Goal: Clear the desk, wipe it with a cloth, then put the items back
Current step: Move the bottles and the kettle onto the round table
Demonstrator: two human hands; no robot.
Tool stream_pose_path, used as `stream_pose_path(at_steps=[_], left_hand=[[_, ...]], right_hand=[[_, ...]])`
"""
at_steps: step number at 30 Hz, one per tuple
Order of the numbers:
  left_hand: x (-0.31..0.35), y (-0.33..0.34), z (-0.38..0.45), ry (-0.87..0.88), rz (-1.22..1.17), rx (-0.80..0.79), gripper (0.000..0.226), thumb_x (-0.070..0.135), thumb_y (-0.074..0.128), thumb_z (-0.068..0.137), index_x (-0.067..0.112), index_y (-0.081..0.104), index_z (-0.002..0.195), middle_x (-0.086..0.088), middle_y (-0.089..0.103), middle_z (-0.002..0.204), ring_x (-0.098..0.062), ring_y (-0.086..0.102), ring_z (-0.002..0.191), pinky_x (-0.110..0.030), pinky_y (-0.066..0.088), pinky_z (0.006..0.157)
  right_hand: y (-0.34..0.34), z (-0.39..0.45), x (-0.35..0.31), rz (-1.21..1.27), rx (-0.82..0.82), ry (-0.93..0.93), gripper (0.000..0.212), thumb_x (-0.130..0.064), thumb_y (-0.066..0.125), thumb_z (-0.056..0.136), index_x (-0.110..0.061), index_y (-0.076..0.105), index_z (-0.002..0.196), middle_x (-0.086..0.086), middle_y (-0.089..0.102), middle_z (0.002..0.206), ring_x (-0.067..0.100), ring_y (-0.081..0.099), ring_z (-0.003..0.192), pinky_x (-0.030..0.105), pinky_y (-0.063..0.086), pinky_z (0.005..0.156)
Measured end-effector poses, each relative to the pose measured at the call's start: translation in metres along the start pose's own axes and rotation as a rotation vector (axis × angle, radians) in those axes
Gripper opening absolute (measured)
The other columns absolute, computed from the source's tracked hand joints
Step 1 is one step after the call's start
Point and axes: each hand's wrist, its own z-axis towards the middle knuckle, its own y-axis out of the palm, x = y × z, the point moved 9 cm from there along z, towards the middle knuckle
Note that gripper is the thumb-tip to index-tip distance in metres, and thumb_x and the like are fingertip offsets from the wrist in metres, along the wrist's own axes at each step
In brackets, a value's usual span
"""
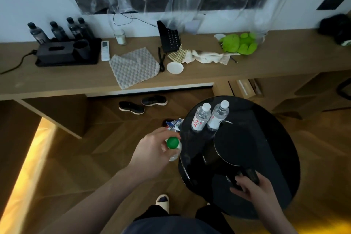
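The left hand (pixel 152 148) grips a green-capped bottle (pixel 173 146) just left of a round black table (pixel 281 157). The right hand (pixel 252 188) holds a dark kettle's handle (pixel 245 176) there. Two water bottles (pixel 210 115) stand at the table's far side. On the far desk (pixel 76 81) lies a grey cloth (pixel 134 66).

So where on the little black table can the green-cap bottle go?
The round table is bare on its right side, right of the kettle, and along the left rim beside the green-cap bottle in the left hand. It is crowded at the back by two white-cap bottles and in front where the right hand grips the kettle's handle.
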Motion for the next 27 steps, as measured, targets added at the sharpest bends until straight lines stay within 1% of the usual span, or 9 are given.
stream_pose_path(at_steps=[3, 6, 10, 14, 19, 23, 25, 27], left_hand=[[0.018, 0.022, 0.009, 0.024, 0.015, -0.02, 0.037, 0.029, 0.081, 0.084, 0.042, 0.066, 0.115, 0.025, 0.06, 0.111, -0.006, 0.064, 0.086, -0.032, 0.058, 0.075], [0.04, 0.051, 0.02, 0.034, 0.049, -0.042, 0.038, 0.031, 0.08, 0.085, 0.043, 0.063, 0.117, 0.025, 0.058, 0.111, -0.005, 0.061, 0.091, -0.032, 0.056, 0.078], [0.073, 0.095, 0.042, 0.031, 0.091, -0.05, 0.036, 0.03, 0.077, 0.086, 0.043, 0.063, 0.117, 0.023, 0.058, 0.109, -0.004, 0.06, 0.085, -0.034, 0.055, 0.078], [0.1, 0.141, 0.074, -0.026, 0.102, -0.04, 0.035, 0.03, 0.078, 0.085, 0.042, 0.064, 0.115, 0.022, 0.059, 0.107, -0.006, 0.06, 0.084, -0.035, 0.055, 0.08], [0.125, 0.185, 0.124, -0.146, 0.068, 0.035, 0.035, 0.026, 0.08, 0.083, 0.039, 0.067, 0.113, 0.017, 0.065, 0.115, -0.009, 0.063, 0.095, -0.035, 0.056, 0.082], [0.141, 0.215, 0.16, -0.169, 0.137, 0.049, 0.035, 0.02, 0.075, 0.085, 0.035, 0.067, 0.115, 0.012, 0.066, 0.112, -0.017, 0.065, 0.097, -0.039, 0.057, 0.081], [0.147, 0.223, 0.176, -0.175, 0.192, 0.062, 0.036, 0.017, 0.072, 0.086, 0.031, 0.067, 0.118, 0.008, 0.066, 0.118, -0.02, 0.064, 0.101, -0.036, 0.055, 0.08], [0.149, 0.228, 0.191, -0.194, 0.237, 0.072, 0.035, 0.015, 0.071, 0.088, 0.029, 0.066, 0.12, 0.005, 0.065, 0.121, -0.023, 0.064, 0.101, -0.037, 0.054, 0.077]], right_hand=[[-0.024, 0.011, 0.004, 0.025, 0.027, 0.014, 0.013, -0.001, 0.066, 0.095, 0.0, 0.06, 0.083, 0.015, 0.049, 0.077, 0.035, 0.062, 0.092, 0.053, 0.06, 0.091], [-0.049, 0.025, 0.005, 0.045, 0.047, 0.034, 0.011, 0.0, 0.066, 0.094, 0.002, 0.061, 0.085, 0.019, 0.052, 0.085, 0.036, 0.062, 0.096, 0.055, 0.058, 0.092], [-0.094, 0.05, -0.002, -0.001, 0.05, 0.011, 0.009, 0.0, 0.065, 0.094, 0.003, 0.062, 0.087, 0.021, 0.053, 0.088, 0.036, 0.063, 0.096, 0.049, 0.061, 0.085], [-0.139, 0.079, -0.008, -0.057, -0.012, 0.044, 0.01, -0.002, 0.066, 0.095, -0.001, 0.06, 0.087, 0.018, 0.05, 0.087, 0.034, 0.059, 0.093, 0.045, 0.062, 0.082], [-0.183, 0.115, -0.026, -0.14, -0.043, -0.003, 0.013, -0.005, 0.068, 0.095, -0.003, 0.059, 0.085, 0.017, 0.052, 0.086, 0.032, 0.063, 0.092, 0.053, 0.059, 0.092], [-0.202, 0.143, -0.037, -0.172, -0.047, -0.022, 0.022, -0.006, 0.068, 0.094, -0.006, 0.053, 0.078, 0.018, 0.054, 0.085, 0.041, 0.065, 0.103, 0.057, 0.058, 0.095], [-0.209, 0.154, -0.04, -0.151, -0.047, -0.034, 0.026, -0.006, 0.068, 0.093, -0.006, 0.051, 0.074, 0.019, 0.053, 0.085, 0.039, 0.066, 0.1, 0.057, 0.058, 0.095], [-0.215, 0.165, -0.041, -0.124, -0.045, -0.036, 0.022, -0.005, 0.067, 0.094, -0.004, 0.054, 0.077, 0.018, 0.053, 0.085, 0.035, 0.065, 0.096, 0.058, 0.057, 0.095]])
